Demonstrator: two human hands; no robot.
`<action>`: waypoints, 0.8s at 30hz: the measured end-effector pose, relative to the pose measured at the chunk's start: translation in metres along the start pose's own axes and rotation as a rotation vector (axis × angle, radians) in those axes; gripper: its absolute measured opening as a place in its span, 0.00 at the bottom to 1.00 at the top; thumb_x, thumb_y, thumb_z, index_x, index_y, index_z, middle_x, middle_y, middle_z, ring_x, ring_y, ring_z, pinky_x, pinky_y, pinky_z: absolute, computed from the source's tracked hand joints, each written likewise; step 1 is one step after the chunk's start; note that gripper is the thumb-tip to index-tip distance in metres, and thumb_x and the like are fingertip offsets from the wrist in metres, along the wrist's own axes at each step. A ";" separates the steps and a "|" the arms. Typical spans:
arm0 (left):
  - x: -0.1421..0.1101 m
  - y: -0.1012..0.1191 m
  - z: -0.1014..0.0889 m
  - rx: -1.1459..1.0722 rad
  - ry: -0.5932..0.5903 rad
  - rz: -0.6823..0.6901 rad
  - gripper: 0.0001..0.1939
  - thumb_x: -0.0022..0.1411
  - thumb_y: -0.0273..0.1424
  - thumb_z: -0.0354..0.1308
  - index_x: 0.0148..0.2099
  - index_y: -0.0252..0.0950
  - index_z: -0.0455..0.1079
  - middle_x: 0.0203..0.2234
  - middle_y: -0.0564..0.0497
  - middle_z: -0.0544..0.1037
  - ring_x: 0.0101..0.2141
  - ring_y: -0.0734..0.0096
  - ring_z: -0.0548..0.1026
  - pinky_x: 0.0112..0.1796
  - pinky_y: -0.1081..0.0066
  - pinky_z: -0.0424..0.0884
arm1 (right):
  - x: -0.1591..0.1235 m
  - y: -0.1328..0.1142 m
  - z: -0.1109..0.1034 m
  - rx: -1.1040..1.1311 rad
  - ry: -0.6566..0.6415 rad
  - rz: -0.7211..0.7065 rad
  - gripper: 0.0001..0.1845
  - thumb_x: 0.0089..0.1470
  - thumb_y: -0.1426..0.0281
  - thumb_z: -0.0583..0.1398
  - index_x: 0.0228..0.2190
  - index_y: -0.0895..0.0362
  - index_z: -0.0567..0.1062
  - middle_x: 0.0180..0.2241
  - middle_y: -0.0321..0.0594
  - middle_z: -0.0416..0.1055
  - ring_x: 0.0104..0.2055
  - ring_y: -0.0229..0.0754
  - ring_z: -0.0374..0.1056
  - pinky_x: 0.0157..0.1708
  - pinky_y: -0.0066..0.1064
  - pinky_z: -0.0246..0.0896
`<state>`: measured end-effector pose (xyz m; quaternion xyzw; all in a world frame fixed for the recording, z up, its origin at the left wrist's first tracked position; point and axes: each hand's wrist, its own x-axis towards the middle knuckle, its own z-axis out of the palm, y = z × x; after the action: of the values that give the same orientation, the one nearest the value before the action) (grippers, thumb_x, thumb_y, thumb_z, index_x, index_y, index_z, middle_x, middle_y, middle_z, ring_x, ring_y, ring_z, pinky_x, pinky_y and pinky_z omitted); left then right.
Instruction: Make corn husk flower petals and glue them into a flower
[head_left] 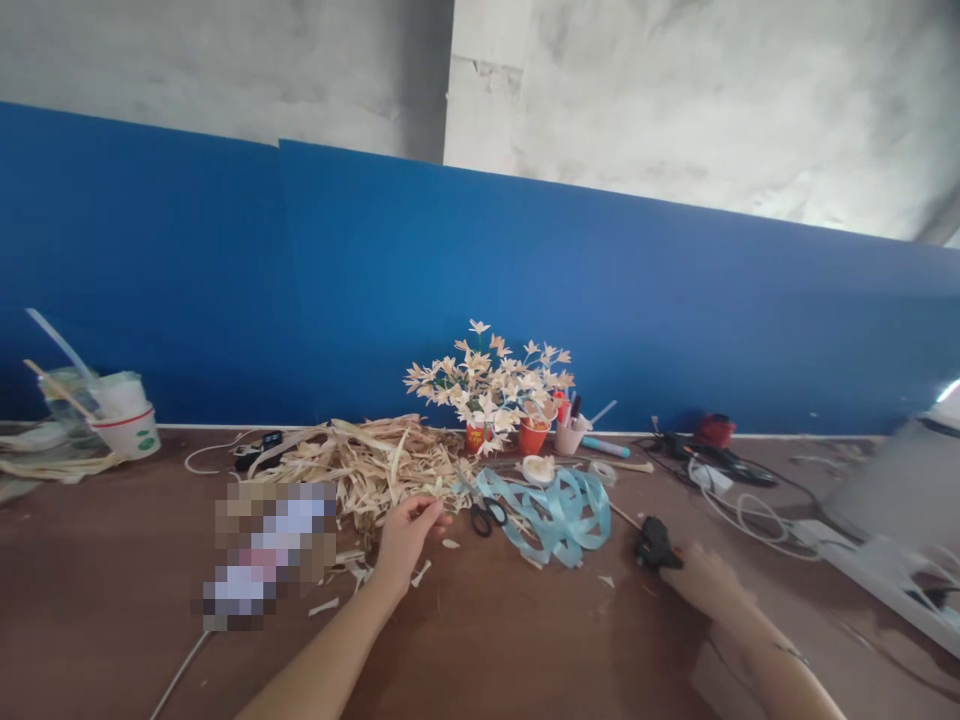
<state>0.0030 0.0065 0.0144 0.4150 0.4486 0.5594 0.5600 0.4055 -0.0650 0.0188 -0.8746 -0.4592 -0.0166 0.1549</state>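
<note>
My left hand (414, 535) is closed in a pinch in front of a heap of dry pale husk strips (382, 460). Whatever its fingertips hold is too small to make out. To the right, my right hand (703, 578), smeared by motion, is closed at the handle end of a black glue gun (655, 543) low over the table. Black-handled scissors (486, 515) and a loose tangle of light blue ribbon (562, 515) lie between my hands. Behind them stand pale husk flowers (487, 380) on stems in a red cup (478, 438).
A phone-like pixelated object (266, 555) with a cable lies at left. White cups (127, 430) stand far left. Behind the ribbon are another red cup (533, 432) and a pen cup (570, 436). Cables and a white power strip (877, 580) are at right, before a blue partition (675, 300).
</note>
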 end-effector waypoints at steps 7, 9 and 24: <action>-0.001 0.001 0.000 -0.030 0.018 -0.001 0.15 0.40 0.40 0.65 0.26 0.34 0.71 0.19 0.54 0.74 0.25 0.68 0.76 0.26 0.72 0.71 | -0.054 -0.133 -0.022 -0.069 -0.029 -0.424 0.09 0.44 0.75 0.56 0.23 0.54 0.76 0.31 0.49 0.72 0.38 0.55 0.67 0.35 0.44 0.55; -0.001 0.001 -0.001 -0.030 0.017 0.004 0.14 0.41 0.39 0.65 0.27 0.33 0.71 0.19 0.54 0.75 0.25 0.69 0.75 0.26 0.73 0.71 | -0.075 -0.181 -0.007 0.123 -0.143 -0.718 0.10 0.47 0.75 0.55 0.23 0.52 0.76 0.30 0.43 0.73 0.36 0.48 0.67 0.35 0.37 0.56; -0.002 -0.002 -0.002 0.170 -0.020 0.018 0.11 0.47 0.37 0.58 0.27 0.33 0.68 0.13 0.55 0.72 0.13 0.78 0.65 0.16 0.78 0.58 | -0.102 -0.239 0.056 0.591 -0.051 -0.842 0.08 0.50 0.79 0.52 0.28 0.58 0.69 0.27 0.41 0.69 0.31 0.42 0.63 0.34 0.32 0.58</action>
<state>0.0015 0.0044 0.0124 0.4708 0.4851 0.5199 0.5222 0.1471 -0.0035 0.0097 -0.5328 -0.7604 0.0740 0.3640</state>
